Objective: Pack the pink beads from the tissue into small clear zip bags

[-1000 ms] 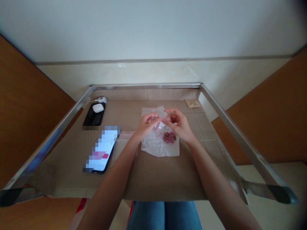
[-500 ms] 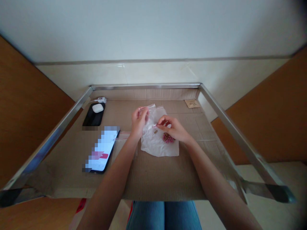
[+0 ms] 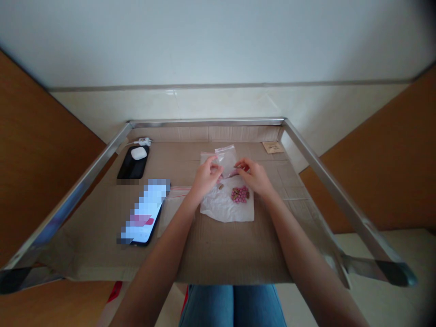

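Observation:
My left hand (image 3: 208, 176) has thumb and fingers closed at the left edge of a small clear zip bag (image 3: 227, 160), with something pinkish low in it. At the bag's lower right, the fingertips of my right hand (image 3: 252, 175) are pinched together; what they hold is too small to make out. Below the hands lies a crumpled white paper sheet (image 3: 225, 211). On its right part sits a little pile of pink beads (image 3: 241, 194) mixed with brownish bits. A single brown piece (image 3: 221, 186) rests on the paper near my left hand.
A lit phone (image 3: 146, 218) and more flat clear bags (image 3: 172, 206) lie left of my forearm. Farther back are a black phone-like slab (image 3: 132, 168) with a white case (image 3: 139, 153) and a plug (image 3: 145, 141). A metal frame (image 3: 207, 122) borders the cardboard (image 3: 235, 259).
The clear bag and my right hand have shifted right and slightly away from me, uncovering the pink pile. My left hand has moved slightly right.

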The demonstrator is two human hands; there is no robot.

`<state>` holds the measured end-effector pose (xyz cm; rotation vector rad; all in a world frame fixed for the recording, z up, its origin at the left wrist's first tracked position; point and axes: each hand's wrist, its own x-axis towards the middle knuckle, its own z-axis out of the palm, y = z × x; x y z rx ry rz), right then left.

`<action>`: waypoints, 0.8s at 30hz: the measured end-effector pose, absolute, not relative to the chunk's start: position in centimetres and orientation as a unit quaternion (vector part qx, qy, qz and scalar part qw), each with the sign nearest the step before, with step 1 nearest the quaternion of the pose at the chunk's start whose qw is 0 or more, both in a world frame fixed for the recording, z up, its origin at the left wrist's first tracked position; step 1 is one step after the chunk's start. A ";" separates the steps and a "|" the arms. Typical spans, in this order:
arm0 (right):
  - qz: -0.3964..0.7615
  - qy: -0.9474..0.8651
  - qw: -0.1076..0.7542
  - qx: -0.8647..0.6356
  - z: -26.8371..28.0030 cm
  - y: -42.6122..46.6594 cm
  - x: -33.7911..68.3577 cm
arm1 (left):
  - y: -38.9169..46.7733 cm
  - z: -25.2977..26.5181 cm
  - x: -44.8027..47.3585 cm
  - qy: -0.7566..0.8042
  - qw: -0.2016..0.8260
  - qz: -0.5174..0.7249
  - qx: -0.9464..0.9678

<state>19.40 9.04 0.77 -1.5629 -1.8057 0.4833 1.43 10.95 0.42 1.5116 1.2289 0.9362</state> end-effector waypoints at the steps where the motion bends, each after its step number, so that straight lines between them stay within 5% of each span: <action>1: 0.171 -0.698 0.336 -0.609 0.6 9.1 19.5 | 10.9 0.4 1.4 0.505 0.447 0.379 0.633; 9: 0.114 -0.721 0.301 -0.614 0.5 9.2 19.7 | 10.6 1.3 1.1 0.529 0.236 0.372 0.725; 24: 0.113 -0.718 0.272 -0.630 1.1 8.7 19.4 | 10.2 1.1 1.2 0.487 0.212 0.308 0.789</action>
